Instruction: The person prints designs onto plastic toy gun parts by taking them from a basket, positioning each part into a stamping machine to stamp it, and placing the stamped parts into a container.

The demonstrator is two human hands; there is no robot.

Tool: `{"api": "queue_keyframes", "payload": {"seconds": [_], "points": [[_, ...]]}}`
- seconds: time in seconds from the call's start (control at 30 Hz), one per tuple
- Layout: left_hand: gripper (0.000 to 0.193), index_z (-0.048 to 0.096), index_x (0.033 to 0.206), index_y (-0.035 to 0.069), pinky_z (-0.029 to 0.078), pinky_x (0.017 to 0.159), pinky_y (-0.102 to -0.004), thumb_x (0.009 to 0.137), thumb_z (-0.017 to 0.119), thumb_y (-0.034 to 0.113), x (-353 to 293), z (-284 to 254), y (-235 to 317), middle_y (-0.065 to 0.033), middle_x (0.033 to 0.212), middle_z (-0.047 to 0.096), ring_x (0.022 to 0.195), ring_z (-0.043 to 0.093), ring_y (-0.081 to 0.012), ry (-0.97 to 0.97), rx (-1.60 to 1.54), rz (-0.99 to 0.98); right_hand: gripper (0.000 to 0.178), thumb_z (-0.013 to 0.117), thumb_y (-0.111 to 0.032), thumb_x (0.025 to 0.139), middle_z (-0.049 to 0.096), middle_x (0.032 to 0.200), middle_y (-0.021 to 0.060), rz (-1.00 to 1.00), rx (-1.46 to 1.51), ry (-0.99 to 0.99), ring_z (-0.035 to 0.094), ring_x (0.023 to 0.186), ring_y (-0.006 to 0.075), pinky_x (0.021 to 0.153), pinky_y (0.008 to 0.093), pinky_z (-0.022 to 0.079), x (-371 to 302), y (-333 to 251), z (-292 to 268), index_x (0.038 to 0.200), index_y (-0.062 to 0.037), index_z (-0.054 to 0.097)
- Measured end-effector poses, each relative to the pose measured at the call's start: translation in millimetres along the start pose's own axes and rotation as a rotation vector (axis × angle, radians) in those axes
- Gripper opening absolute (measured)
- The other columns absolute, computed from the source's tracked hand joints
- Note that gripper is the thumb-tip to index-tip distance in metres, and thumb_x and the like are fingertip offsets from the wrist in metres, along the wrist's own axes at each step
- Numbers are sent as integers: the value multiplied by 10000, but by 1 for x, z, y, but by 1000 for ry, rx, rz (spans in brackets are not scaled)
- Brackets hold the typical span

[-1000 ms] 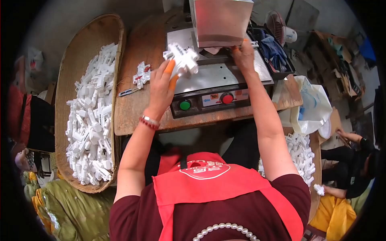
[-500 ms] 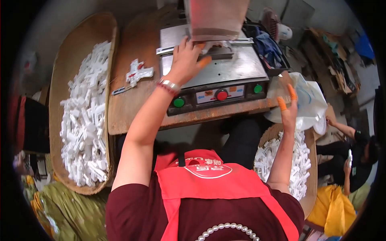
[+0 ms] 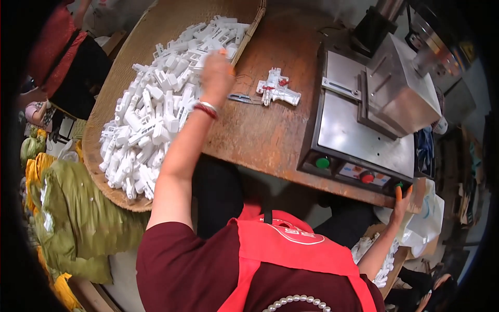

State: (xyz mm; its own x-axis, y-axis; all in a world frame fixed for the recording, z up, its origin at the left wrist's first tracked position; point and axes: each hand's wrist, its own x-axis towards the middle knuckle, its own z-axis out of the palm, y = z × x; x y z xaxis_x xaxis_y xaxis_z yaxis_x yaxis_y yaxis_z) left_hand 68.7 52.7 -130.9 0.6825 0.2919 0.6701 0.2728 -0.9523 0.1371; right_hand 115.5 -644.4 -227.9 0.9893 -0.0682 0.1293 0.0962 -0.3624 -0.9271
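Note:
My left hand, orange covers on its fingertips, is over the edge of a pile of white plastic parts in a long woven tray. Blur hides whether its fingers grip any part. On the right, my right hand has two orange-covered fingers stretched up at the green button on the front corner of a bench press machine. A metal box-shaped head stands over the machine's steel plate. Between tray and machine lies a white toy pistol with red parts.
A blue utility knife lies beside the toy pistol on the wooden table. More white parts sit low at the right, near a white plastic bag. Green sacks stand at the left. Other people are at both sides.
My left hand has gone from the machine's plate left to the pile of white parts. My right hand has come to the green button. The view has turned left.

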Motion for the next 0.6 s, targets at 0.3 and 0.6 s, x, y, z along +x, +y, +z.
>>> {"api": "queue_keyframes", "payload": {"seconds": [0.3,0.6], "points": [[411,543,1200,-46,468,812,-472,879,571,210,20,43,-98,-222,995,637,904,596,-400,41,-171,-188,634,645,-164,869,456,1373,122,-115,-88,111,408,1273,222,1079,341,288,-8,-63,26,1411,-6,356],[553,488,1318,47,419,888,-407,791,658,37,-93,-57,223,-183,1294,495,1045,507,-353,-226,-613,358,357,564,-136,904,510,1342,133,-866,-351,36,399,1298,349,1126,447,229,87,-131,95,1254,-68,549]]}}
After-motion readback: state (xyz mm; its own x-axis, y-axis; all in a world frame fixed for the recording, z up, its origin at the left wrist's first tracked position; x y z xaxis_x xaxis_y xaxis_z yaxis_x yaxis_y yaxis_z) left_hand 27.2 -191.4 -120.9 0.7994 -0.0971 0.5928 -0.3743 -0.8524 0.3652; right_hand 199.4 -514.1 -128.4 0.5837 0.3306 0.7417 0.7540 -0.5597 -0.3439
